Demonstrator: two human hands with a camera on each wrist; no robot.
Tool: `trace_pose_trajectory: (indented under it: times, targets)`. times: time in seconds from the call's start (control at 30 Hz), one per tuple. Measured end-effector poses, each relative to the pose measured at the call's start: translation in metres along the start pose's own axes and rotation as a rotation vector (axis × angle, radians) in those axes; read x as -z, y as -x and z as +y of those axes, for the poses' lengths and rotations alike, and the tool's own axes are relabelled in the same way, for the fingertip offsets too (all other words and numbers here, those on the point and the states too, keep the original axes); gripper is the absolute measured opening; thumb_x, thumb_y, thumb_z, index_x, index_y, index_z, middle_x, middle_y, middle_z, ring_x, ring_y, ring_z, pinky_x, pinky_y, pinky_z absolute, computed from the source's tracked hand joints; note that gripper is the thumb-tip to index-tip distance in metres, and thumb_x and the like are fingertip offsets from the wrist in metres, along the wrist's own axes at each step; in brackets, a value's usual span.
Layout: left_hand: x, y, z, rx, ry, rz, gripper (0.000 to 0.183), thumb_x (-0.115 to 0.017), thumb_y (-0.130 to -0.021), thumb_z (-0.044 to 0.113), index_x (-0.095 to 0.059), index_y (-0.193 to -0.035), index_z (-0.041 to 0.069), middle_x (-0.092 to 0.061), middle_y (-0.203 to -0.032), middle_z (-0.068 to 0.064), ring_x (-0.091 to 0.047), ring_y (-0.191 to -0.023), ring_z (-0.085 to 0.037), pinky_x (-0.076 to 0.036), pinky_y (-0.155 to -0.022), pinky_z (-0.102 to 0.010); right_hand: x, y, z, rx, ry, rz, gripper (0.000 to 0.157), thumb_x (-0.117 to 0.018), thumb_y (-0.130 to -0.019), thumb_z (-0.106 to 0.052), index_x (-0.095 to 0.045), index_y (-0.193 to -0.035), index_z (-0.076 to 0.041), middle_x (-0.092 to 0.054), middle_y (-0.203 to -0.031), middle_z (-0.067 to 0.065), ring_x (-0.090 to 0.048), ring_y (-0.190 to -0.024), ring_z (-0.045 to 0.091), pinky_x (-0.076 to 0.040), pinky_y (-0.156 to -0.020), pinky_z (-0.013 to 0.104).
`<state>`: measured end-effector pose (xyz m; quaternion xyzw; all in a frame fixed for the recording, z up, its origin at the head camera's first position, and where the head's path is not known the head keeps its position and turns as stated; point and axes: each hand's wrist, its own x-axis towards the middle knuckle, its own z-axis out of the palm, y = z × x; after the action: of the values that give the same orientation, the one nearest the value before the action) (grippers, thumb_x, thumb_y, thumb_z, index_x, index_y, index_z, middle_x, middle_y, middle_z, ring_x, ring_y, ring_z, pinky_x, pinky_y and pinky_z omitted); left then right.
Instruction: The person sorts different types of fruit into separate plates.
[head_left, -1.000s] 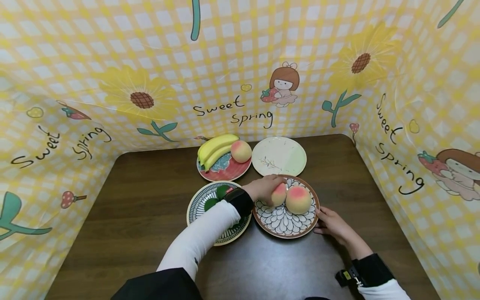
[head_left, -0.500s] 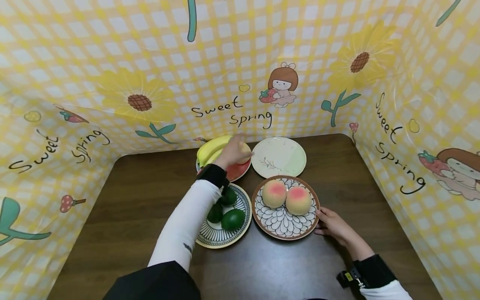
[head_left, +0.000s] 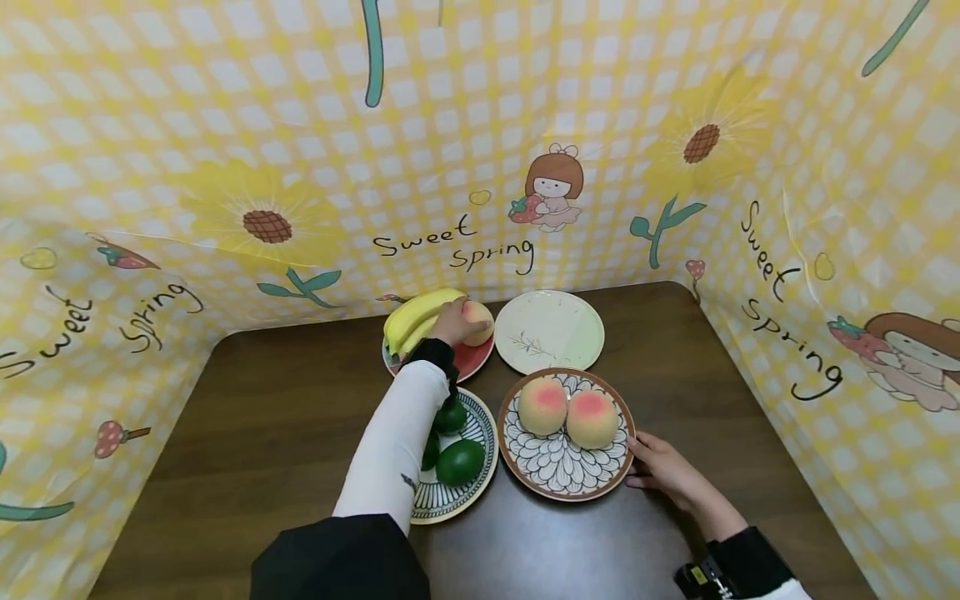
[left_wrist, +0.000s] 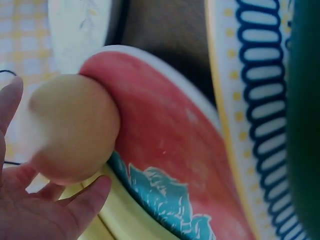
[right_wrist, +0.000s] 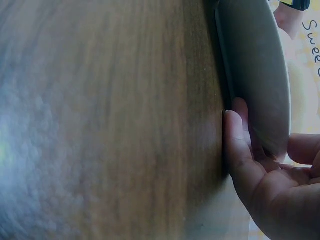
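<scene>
L hand point(head_left: 452, 323) was out past far-left of the brown-rimmed plate point(head_left: 564, 475) (= ref), fingers curved abt lone peach point(left_wrist: 72, 127); couldn't tell if it actually gripped. That peach was at right side of red plate point(left_wrist: 155, 115), on it or just above, also far-left of ref. R hand point(head_left: 663, 468) pinched ref at its right edge, thumb over rim, fingers underneath. Bananas point(head_left: 416, 320) on red plate, left of lone peach. Peach pair point(head_left: 592, 419) side by side on ref, twd its far half. Pale plate point(head_left: 551, 333) w/ sprig print just beyond ref. Striped plate point(head_left: 442, 504) w/ green fruits point(head_left: 461, 462) immed. left of ref, partly hidden by L sleeve point(head_left: 390, 442). Wood table point(head_left: 285, 400) under ref, yellow-check cloth point(head_left: 315, 125) behind.
</scene>
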<state>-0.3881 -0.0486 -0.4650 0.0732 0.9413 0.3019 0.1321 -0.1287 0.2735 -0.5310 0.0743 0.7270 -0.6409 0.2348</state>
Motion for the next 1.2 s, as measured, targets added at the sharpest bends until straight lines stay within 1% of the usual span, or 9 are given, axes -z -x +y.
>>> trace_pose_trajectory:
  times: [0.23,0.4,0.5,0.63,0.73,0.87,1.07,1.1,1.2]
  targets:
    - [-0.017,-0.002,0.002,0.038,0.112,0.067,0.079,-0.074,-0.091,0.031,-0.036,-0.152,-0.003,-0.041,-0.155,-0.030,-0.040,-0.145,-0.044,-0.038,-0.120,-0.050,0.000,0.000,0.001,-0.003,-0.006,0.006,0.058,-0.030,-0.113,-0.022,-0.019,-0.154,0.018,-0.061,-0.122,0.027,-0.065,-0.098,0.013,-0.061,-0.084,0.032]
    - [-0.019,-0.001,0.005,0.070,0.116,0.071,0.082,-0.075,-0.089,0.025,-0.033,-0.155,0.000,-0.035,-0.159,-0.030,-0.034,-0.149,-0.043,-0.036,-0.121,-0.051,0.001,-0.001,-0.001,0.001,-0.014,0.007,0.057,-0.030,-0.113,-0.021,-0.020,-0.153,0.018,-0.061,-0.121,0.027,-0.065,-0.098,0.014,-0.061,-0.084,0.032]
    - [-0.024,-0.023,-0.008,0.095,0.090,0.052,0.088,-0.079,-0.085,0.028,-0.034,-0.157,0.005,-0.032,-0.161,-0.031,-0.030,-0.151,-0.044,-0.037,-0.121,-0.052,0.000,0.000,-0.003,-0.003,-0.019,0.017,0.057,-0.030,-0.113,-0.022,-0.022,-0.153,0.018,-0.062,-0.116,0.022,-0.064,-0.095,0.013,-0.061,-0.083,0.031]
    - [-0.053,-0.074,-0.056,0.019,0.023,0.111,0.096,-0.084,-0.077,0.050,-0.039,-0.152,0.011,-0.039,-0.152,-0.033,-0.039,-0.141,-0.047,-0.048,-0.109,-0.049,0.000,0.002,-0.002,-0.001,-0.015,0.022,0.056,-0.030,-0.113,-0.022,-0.022,-0.152,0.018,-0.063,-0.111,0.016,-0.063,-0.092,0.012,-0.061,-0.081,0.031]
    - [-0.067,-0.092,-0.074,0.007,0.014,0.120,0.097,-0.084,-0.076,0.052,-0.039,-0.152,0.013,-0.040,-0.150,-0.032,-0.040,-0.138,-0.047,-0.049,-0.106,-0.049,0.000,0.004,-0.001,0.003,-0.011,0.017,0.056,-0.030,-0.113,-0.021,-0.022,-0.151,0.019,-0.063,-0.109,0.015,-0.062,-0.091,0.012,-0.061,-0.081,0.032]
    - [-0.054,-0.074,-0.057,0.030,0.080,0.076,0.091,-0.083,-0.080,0.041,-0.038,-0.154,0.011,-0.041,-0.153,-0.029,-0.039,-0.142,-0.044,-0.046,-0.111,-0.049,0.001,0.005,-0.002,0.001,-0.023,0.016,0.056,-0.030,-0.113,-0.021,-0.022,-0.151,0.019,-0.063,-0.108,0.014,-0.063,-0.091,0.012,-0.061,-0.081,0.033]
    - [-0.017,-0.014,-0.003,-0.035,0.124,0.083,0.085,-0.076,-0.088,0.034,-0.033,-0.156,0.005,-0.037,-0.151,-0.034,-0.047,-0.135,-0.045,-0.046,-0.110,-0.047,0.001,0.002,-0.003,-0.003,-0.026,0.022,0.056,-0.029,-0.113,-0.020,-0.021,-0.153,0.019,-0.063,-0.112,0.018,-0.064,-0.093,0.013,-0.061,-0.083,0.034]
    - [-0.008,0.000,0.013,-0.015,0.129,0.058,0.085,-0.075,-0.089,0.026,-0.030,-0.157,0.002,-0.034,-0.153,-0.035,-0.044,-0.138,-0.046,-0.043,-0.114,-0.052,0.002,0.002,-0.003,-0.003,-0.026,0.017,0.056,-0.029,-0.113,-0.020,-0.020,-0.153,0.019,-0.063,-0.113,0.020,-0.064,-0.094,0.013,-0.061,-0.083,0.034]
    - [-0.002,0.018,0.034,-0.078,0.129,0.050,0.082,-0.071,-0.091,0.020,-0.027,-0.158,0.000,-0.032,-0.155,-0.034,-0.042,-0.139,-0.045,-0.041,-0.115,-0.051,0.004,0.001,-0.003,-0.006,-0.018,0.005,0.057,-0.029,-0.114,-0.021,-0.019,-0.153,0.019,-0.063,-0.116,0.022,-0.065,-0.095,0.013,-0.061,-0.084,0.034]
